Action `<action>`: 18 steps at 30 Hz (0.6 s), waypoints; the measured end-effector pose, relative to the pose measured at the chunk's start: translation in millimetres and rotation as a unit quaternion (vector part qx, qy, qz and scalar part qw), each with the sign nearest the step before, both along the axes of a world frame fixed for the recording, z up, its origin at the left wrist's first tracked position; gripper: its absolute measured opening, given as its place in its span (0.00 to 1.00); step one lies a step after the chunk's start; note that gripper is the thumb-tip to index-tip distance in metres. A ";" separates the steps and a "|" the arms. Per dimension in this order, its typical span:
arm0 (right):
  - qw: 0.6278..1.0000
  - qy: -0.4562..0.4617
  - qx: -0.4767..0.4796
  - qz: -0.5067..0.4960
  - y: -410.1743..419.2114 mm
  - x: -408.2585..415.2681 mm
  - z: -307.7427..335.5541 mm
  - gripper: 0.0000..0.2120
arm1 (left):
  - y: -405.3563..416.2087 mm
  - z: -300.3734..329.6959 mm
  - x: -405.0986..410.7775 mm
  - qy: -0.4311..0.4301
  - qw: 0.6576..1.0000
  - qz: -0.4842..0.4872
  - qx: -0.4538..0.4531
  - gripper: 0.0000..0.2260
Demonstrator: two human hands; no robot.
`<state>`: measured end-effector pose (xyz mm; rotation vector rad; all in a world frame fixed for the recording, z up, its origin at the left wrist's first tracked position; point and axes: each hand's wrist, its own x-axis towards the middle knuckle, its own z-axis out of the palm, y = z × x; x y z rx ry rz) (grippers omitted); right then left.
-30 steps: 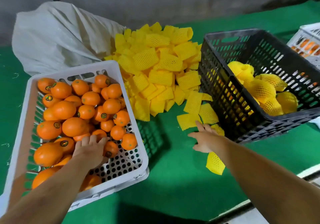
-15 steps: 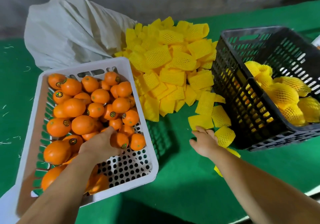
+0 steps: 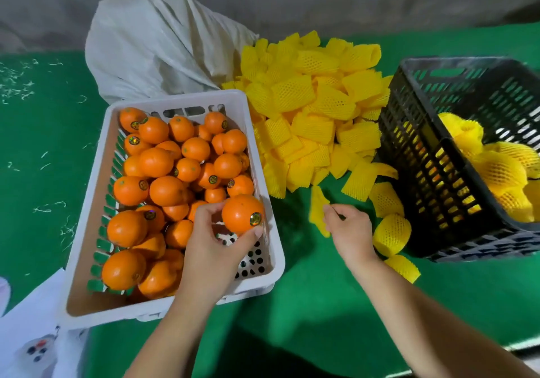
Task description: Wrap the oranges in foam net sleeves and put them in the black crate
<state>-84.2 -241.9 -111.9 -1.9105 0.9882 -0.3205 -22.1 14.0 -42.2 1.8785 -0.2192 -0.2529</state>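
Head view, nearest first: two bare forearms reach in from the bottom edge over a green table cover (image 3: 292, 304). The left hand (image 3: 216, 249) is closed around an orange (image 3: 242, 213) with thumb and fingertips, holding it above the near right corner of the white crate (image 3: 260, 132); a shiny sticker on the fruit faces the camera. The right hand (image 3: 349, 231) pinches a flattened yellow foam sleeve (image 3: 318, 211) between thumb and forefinger, the sleeve blurred and hanging just over the cover. Beside that hand, three loose sleeves lie against the near left corner of the black crate (image 3: 423, 179), one of them rounded open. The white crate holds a heap of unwrapped oranges (image 3: 168, 190), many with small round stickers. The black crate, to the right, contains several oranges already wrapped in yellow netting (image 3: 499, 170). Between the two crates and farther back spreads a large pile of foam net sleeves (image 3: 315, 106). Behind the white crate sits a pale sack (image 3: 157, 41), against a grey wall.
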 end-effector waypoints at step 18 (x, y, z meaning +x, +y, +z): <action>0.976 -0.130 -0.014 0.173 95.2 17.6 78.9 0.17 | 10.6 11.7 -14.8 -0.057 0.991 -0.070 -0.099 0.31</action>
